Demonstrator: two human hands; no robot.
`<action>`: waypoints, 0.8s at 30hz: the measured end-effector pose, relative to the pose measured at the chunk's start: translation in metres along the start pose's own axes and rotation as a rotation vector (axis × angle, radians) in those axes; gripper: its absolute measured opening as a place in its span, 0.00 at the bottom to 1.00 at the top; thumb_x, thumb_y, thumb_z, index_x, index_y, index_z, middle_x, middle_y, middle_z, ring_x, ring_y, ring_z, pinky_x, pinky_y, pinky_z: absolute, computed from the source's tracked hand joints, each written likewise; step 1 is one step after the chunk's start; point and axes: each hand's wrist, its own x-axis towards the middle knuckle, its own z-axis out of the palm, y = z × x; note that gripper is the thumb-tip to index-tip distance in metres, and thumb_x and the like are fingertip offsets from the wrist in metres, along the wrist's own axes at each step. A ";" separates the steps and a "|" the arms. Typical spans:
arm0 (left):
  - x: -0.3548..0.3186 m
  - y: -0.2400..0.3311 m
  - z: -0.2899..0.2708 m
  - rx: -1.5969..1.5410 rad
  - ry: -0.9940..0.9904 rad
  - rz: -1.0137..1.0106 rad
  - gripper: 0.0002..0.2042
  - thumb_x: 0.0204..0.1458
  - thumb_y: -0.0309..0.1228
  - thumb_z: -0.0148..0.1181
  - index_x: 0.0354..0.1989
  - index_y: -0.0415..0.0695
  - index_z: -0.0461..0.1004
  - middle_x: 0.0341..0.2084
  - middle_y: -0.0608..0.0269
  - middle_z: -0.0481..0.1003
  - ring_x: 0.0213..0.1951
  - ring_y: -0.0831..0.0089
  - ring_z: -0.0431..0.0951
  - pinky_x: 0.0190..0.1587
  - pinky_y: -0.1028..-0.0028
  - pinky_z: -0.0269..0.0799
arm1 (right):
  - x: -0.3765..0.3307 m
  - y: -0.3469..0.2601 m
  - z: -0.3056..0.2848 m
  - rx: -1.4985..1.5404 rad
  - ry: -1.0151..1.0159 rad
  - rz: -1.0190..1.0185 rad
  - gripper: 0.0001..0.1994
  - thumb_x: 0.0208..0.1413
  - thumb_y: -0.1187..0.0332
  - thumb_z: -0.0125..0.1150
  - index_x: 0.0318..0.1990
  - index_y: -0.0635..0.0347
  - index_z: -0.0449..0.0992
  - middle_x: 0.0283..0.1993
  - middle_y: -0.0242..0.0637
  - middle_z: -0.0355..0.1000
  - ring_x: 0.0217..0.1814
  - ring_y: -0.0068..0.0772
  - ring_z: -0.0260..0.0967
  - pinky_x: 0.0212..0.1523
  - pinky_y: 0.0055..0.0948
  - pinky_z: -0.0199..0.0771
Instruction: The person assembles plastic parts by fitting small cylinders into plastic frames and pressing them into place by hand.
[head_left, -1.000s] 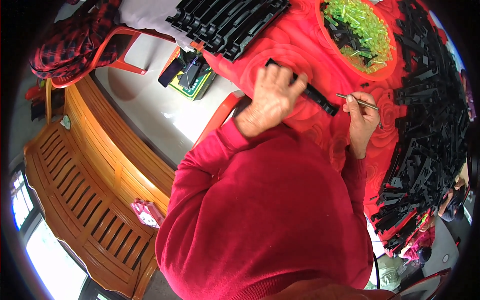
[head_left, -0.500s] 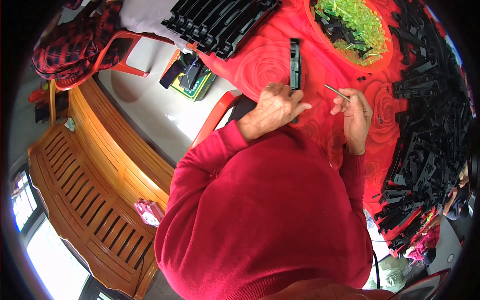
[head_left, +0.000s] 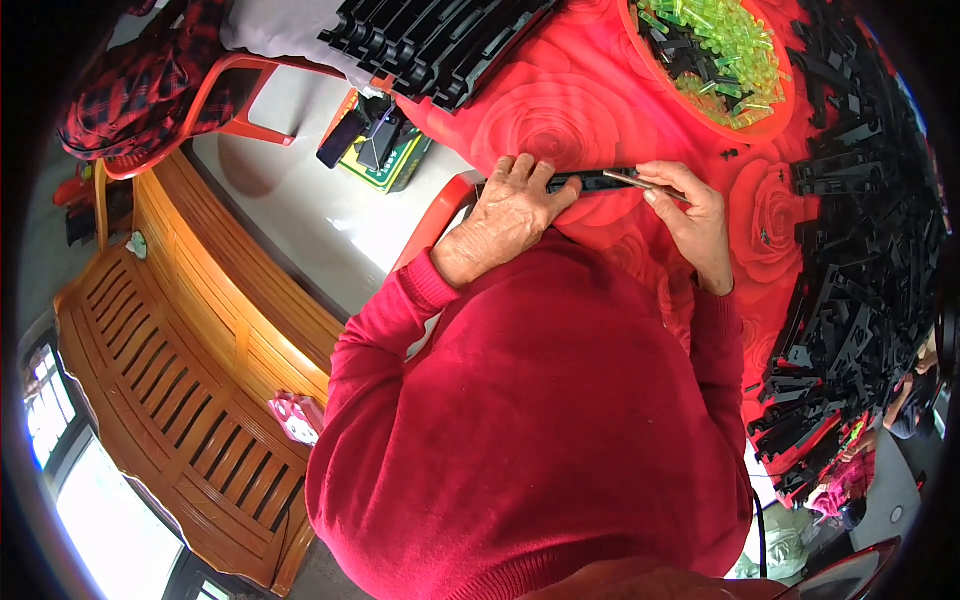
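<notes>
A long black plastic part (head_left: 597, 184) lies crosswise over the red cloth in front of me. My left hand (head_left: 512, 207) is closed round its left end, which the fingers partly hide. In my right hand (head_left: 697, 217), a thin metal rod (head_left: 640, 182) is pinched between thumb and fingers. The rod's tip points left and reaches over the black part; whether it touches cannot be made out. The right fingers are close to the part's right end, by the rod.
An orange basin (head_left: 772, 126) holds green translucent pieces (head_left: 735, 48) and small black ones. Heaped black plastic parts (head_left: 850, 240) cover the table's right side. Similar parts (head_left: 430, 45) lie in a row at the far left. Left of the table are a red chair (head_left: 205, 125) and wooden bench (head_left: 190, 400).
The black part has turned from pointing away from me to lying crosswise. My left hand has moved slightly left with it. My right hand has brought the rod left, over the part.
</notes>
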 end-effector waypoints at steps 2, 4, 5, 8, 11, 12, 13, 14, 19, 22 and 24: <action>-0.002 -0.001 0.005 -0.019 0.011 -0.033 0.18 0.47 0.28 0.53 0.49 0.50 0.75 0.37 0.55 0.71 0.38 0.61 0.71 0.40 0.64 0.69 | 0.003 -0.005 0.001 -0.192 -0.023 -0.072 0.12 0.52 0.79 0.59 0.45 0.62 0.76 0.43 0.36 0.77 0.42 0.27 0.74 0.44 0.26 0.73; -0.003 -0.004 0.007 -0.040 0.006 -0.041 0.18 0.47 0.28 0.54 0.49 0.50 0.75 0.38 0.55 0.70 0.39 0.60 0.71 0.40 0.64 0.69 | 0.007 -0.011 0.001 -0.561 -0.090 -0.199 0.12 0.50 0.78 0.58 0.44 0.59 0.76 0.39 0.36 0.76 0.40 0.34 0.72 0.42 0.32 0.68; -0.004 -0.005 0.008 -0.057 0.001 -0.045 0.18 0.47 0.28 0.54 0.49 0.50 0.75 0.39 0.54 0.70 0.40 0.60 0.71 0.40 0.63 0.69 | 0.009 -0.011 0.002 -0.562 -0.093 -0.198 0.12 0.50 0.78 0.58 0.44 0.59 0.76 0.39 0.36 0.76 0.40 0.34 0.72 0.42 0.32 0.68; -0.002 -0.004 0.007 -0.080 -0.004 -0.059 0.18 0.46 0.29 0.55 0.48 0.50 0.76 0.38 0.55 0.70 0.41 0.60 0.71 0.40 0.63 0.69 | 0.015 -0.012 0.007 -0.634 -0.123 -0.250 0.10 0.50 0.76 0.57 0.42 0.58 0.76 0.36 0.36 0.74 0.37 0.39 0.69 0.40 0.36 0.63; 0.001 -0.003 0.005 -0.103 -0.009 -0.064 0.18 0.45 0.30 0.56 0.47 0.49 0.76 0.38 0.56 0.70 0.40 0.60 0.70 0.40 0.63 0.69 | 0.018 -0.012 0.012 -0.633 -0.149 -0.271 0.07 0.51 0.76 0.56 0.38 0.59 0.74 0.32 0.37 0.72 0.35 0.41 0.69 0.38 0.38 0.64; 0.001 -0.003 0.005 -0.103 -0.007 -0.062 0.18 0.45 0.30 0.56 0.47 0.49 0.76 0.38 0.56 0.70 0.40 0.60 0.70 0.40 0.63 0.69 | 0.020 -0.011 0.013 -0.631 -0.175 -0.265 0.06 0.50 0.75 0.57 0.37 0.59 0.73 0.32 0.37 0.71 0.35 0.42 0.68 0.38 0.38 0.64; 0.001 -0.003 0.005 -0.114 -0.018 -0.064 0.17 0.45 0.30 0.57 0.47 0.49 0.76 0.37 0.56 0.70 0.40 0.60 0.70 0.40 0.63 0.68 | 0.021 -0.009 0.014 -0.628 -0.201 -0.258 0.05 0.50 0.74 0.58 0.35 0.60 0.72 0.31 0.38 0.71 0.34 0.42 0.68 0.37 0.38 0.65; 0.002 -0.003 0.004 -0.125 -0.029 -0.065 0.17 0.45 0.31 0.57 0.47 0.48 0.77 0.37 0.57 0.70 0.40 0.61 0.70 0.40 0.64 0.68 | 0.023 -0.009 0.013 -0.630 -0.198 -0.259 0.05 0.50 0.74 0.58 0.35 0.60 0.72 0.31 0.38 0.71 0.34 0.42 0.68 0.37 0.38 0.65; 0.001 -0.004 0.007 -0.120 0.024 -0.064 0.16 0.43 0.28 0.61 0.44 0.48 0.78 0.37 0.58 0.70 0.38 0.62 0.70 0.37 0.63 0.72 | 0.024 -0.007 0.013 -0.587 -0.195 -0.220 0.06 0.48 0.72 0.63 0.32 0.59 0.72 0.29 0.37 0.69 0.32 0.42 0.67 0.35 0.38 0.65; 0.002 -0.004 0.010 -0.101 0.055 -0.056 0.14 0.44 0.29 0.61 0.42 0.48 0.78 0.36 0.59 0.70 0.37 0.63 0.71 0.36 0.64 0.72 | 0.025 -0.005 0.013 -0.579 -0.156 -0.259 0.05 0.48 0.72 0.63 0.31 0.59 0.73 0.28 0.36 0.69 0.31 0.40 0.66 0.34 0.36 0.65; 0.002 -0.005 0.011 -0.095 0.062 -0.055 0.13 0.45 0.30 0.62 0.42 0.48 0.78 0.36 0.59 0.70 0.37 0.63 0.71 0.36 0.64 0.71 | 0.025 -0.005 0.011 -0.595 -0.144 -0.286 0.05 0.47 0.72 0.63 0.31 0.59 0.74 0.27 0.34 0.69 0.31 0.38 0.66 0.34 0.34 0.64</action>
